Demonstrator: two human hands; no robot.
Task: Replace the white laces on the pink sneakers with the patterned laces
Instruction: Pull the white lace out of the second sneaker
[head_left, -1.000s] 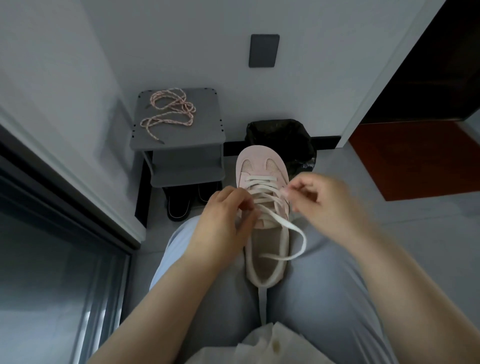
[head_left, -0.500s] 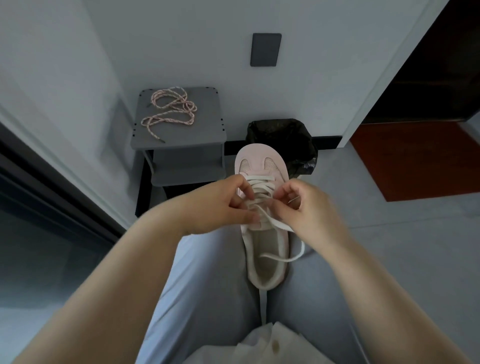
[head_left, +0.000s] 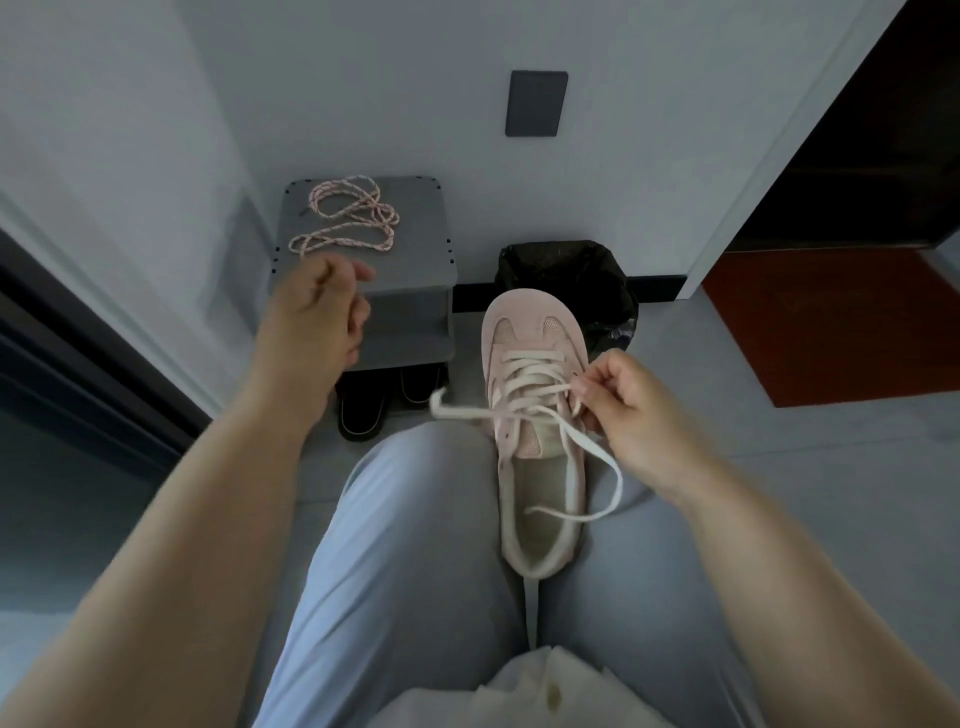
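Pink sneaker (head_left: 535, 415) lies on the lap between the thighs, toe at 12 o'clock.
The right hand (head_left: 631, 410) pinches its white lace (head_left: 524, 387); the left hand (head_left: 317, 312), loosely open and empty, hovers at 10 o'clock below the patterned laces (head_left: 348, 221) on a grey stool (head_left: 410, 249). A black-lined bin (head_left: 566, 280) stands beyond the toe, contents unseen.

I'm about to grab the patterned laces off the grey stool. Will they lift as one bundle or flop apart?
The patterned laces lie in loose loops, so they are probably floppy and will trail. They look like thin round cord, so likely very light. An end near the edge of the stool may drag off first.
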